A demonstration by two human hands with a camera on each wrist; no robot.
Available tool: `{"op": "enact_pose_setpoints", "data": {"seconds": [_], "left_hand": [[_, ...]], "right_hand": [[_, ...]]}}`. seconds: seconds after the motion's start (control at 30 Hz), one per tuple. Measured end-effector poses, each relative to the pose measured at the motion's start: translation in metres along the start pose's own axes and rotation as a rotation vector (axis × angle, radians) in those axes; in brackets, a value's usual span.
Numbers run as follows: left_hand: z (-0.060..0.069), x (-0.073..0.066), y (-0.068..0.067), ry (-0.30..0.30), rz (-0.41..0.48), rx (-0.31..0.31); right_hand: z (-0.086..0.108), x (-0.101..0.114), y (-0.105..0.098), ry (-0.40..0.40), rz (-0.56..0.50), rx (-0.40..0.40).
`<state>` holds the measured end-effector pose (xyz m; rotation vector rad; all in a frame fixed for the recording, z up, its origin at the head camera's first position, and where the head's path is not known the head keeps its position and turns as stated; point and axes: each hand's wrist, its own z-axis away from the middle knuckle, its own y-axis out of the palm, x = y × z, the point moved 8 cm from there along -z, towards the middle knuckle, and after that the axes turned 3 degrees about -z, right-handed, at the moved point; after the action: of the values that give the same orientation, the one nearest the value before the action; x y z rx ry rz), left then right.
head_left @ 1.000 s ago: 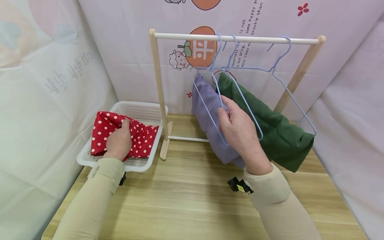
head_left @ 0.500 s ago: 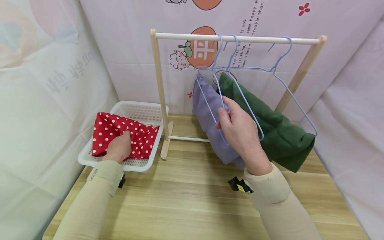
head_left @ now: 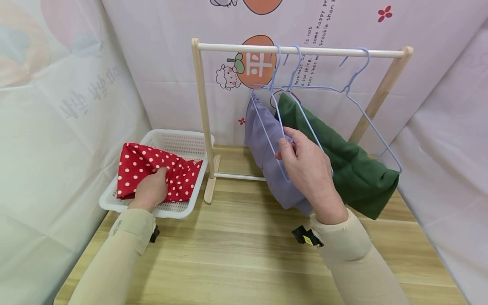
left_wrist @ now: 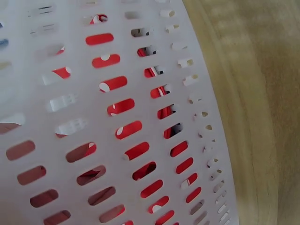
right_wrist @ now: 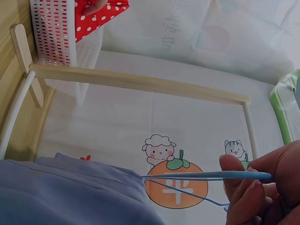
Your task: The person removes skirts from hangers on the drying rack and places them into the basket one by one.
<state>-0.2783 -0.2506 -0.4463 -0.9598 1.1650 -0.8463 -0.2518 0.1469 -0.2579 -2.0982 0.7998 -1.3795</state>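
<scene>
A red cloth with white dots (head_left: pixel 131 169) lies in the white slotted basket (head_left: pixel 187 212), and the left hand (head_left: pixel 151 189) grips its middle, the fingertips sunk in the folds. In the left wrist view red cloth shows through slots of the basket wall (left_wrist: pixel 70 112); the hand is hidden there. The right hand (head_left: pixel 309 169) pinches the side of a blue wire hanger (head_left: pixel 279 116) that hooks on the rack bar. Seen from the right wrist, thumb and fingers of the right hand (right_wrist: pixel 267 187) hold the hanger wire (right_wrist: pixel 201 175). A lavender cloth (head_left: pixel 261 135) hangs behind this hanger.
The wooden rack (head_left: pixel 202 97) stands on the table (head_left: pixel 213 254), right of the basket. Two more blue hangers hook on its bar (head_left: pixel 244 48). A dark green cloth (head_left: pixel 354 173) hangs at the right. Printed sheets (head_left: pixel 160 84) surround the table.
The left hand has slid slightly toward the person over the red cloth. The held hanger has swivelled a little, and the right hand has sunk slightly with it.
</scene>
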Motion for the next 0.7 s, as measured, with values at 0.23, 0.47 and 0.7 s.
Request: {"op": "enact_pose_setpoints", "data": {"seconds": [0.23, 0.47, 0.7], "left_hand": [[0.0, -0.004, 0.001, 0.021, -0.061, -0.007], [-0.002, -0.005, 0.002, 0.031, -0.075, -0.013], [-0.002, -0.005, 0.003, 0.04, -0.105, -0.02]], "right_hand": [[0.002, 0.005, -0.002, -0.055, 0.073, -0.043], [0.006, 0.011, -0.009, -0.132, 0.16, -0.141], [0.009, 0.017, -0.02, -0.203, 0.218, -0.24]]}}
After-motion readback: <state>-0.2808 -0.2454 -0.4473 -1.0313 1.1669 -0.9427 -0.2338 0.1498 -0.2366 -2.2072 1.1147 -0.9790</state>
